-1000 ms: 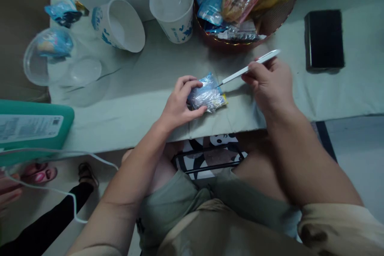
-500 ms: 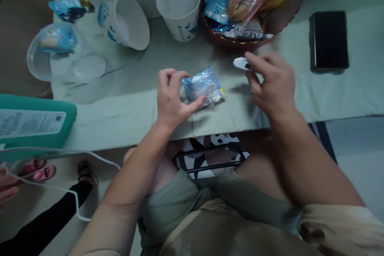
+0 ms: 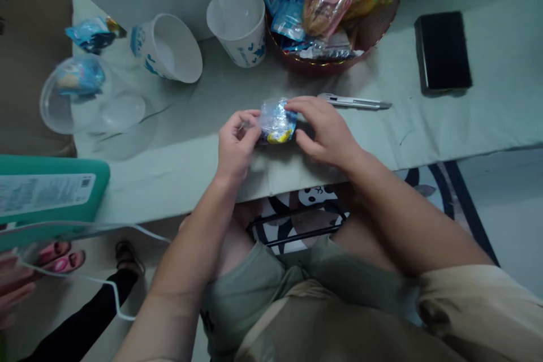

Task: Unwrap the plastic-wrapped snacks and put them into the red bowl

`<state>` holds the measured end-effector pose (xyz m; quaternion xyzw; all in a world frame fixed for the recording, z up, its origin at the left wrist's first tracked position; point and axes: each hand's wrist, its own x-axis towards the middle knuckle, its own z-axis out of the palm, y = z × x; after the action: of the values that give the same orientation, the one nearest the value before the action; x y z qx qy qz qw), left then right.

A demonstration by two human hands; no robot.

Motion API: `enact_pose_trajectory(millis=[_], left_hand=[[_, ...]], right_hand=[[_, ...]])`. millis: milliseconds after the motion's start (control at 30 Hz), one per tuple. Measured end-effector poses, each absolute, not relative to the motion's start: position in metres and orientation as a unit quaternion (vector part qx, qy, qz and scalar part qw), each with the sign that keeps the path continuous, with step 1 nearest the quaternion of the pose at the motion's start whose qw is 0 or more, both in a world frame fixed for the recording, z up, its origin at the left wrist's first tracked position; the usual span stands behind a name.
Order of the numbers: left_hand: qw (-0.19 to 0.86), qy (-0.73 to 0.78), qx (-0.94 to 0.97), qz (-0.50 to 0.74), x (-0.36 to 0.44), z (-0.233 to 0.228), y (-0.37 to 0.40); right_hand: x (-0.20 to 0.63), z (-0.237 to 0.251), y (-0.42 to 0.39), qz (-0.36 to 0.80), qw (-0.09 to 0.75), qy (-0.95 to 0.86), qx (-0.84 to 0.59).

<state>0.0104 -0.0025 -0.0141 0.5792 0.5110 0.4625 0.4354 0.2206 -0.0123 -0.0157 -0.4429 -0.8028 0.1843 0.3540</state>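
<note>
Fingers of both hands pinch one small clear packet (image 3: 278,121) with blue and yellow inside, held just above the table (image 3: 203,158) near its front edge. The left hand (image 3: 235,144) grips the packet's left end between thumb and curled fingers; the right hand (image 3: 324,130) closes narrowly over its right end, forefinger on top and thumb below.

Just beyond the right hand, one white craft knife (image 3: 354,102) lies flat on the table, apart from the fingers.

Toward the back edge stand two white paper cups with blue print: one (image 3: 167,48) tipped on its side, one (image 3: 237,25) upright with clear plastic inside. Beside the upright cup sits one dark red bowl (image 3: 335,62) heaped with wrapped packets. One black box (image 3: 443,52) rests near the back right.

At the table's left end lie one clear plastic lid (image 3: 76,99) with a blue packet on it, and another blue packet (image 3: 91,34) behind it. A teal case (image 3: 51,192) overhangs the front left corner.
</note>
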Motion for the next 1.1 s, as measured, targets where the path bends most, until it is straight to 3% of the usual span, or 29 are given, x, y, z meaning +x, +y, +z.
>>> enact_pose_trajectory(millis=[300, 467, 633, 867, 1100], left_hand=[[0.649, 0.489, 0.187, 0.553, -0.003, 0.011, 0.002], [0.555, 0.502, 0.323, 0.579, -0.008, 0.006, 0.003], [0.405, 0.575, 0.556, 0.444, -0.009, -0.013, 0.008], [0.431, 0.604, 0.505, 0.441, -0.025, -0.016, 0.018], [0.372, 0.65, 0.514, 0.418, -0.061, -0.022, 0.025]], right_hand=[[0.221, -0.015, -0.011, 0.182, 0.326, -0.789, -0.488], [0.211, -0.016, -0.013, 0.165, 0.297, -0.81, -0.477], [0.206, -0.007, -0.014, 0.187, 0.288, -0.79, -0.508], [0.228, -0.003, -0.01, 0.21, 0.367, -0.729, -0.539], [0.278, -0.008, 0.0, 0.133, 0.393, -0.658, -0.628]])
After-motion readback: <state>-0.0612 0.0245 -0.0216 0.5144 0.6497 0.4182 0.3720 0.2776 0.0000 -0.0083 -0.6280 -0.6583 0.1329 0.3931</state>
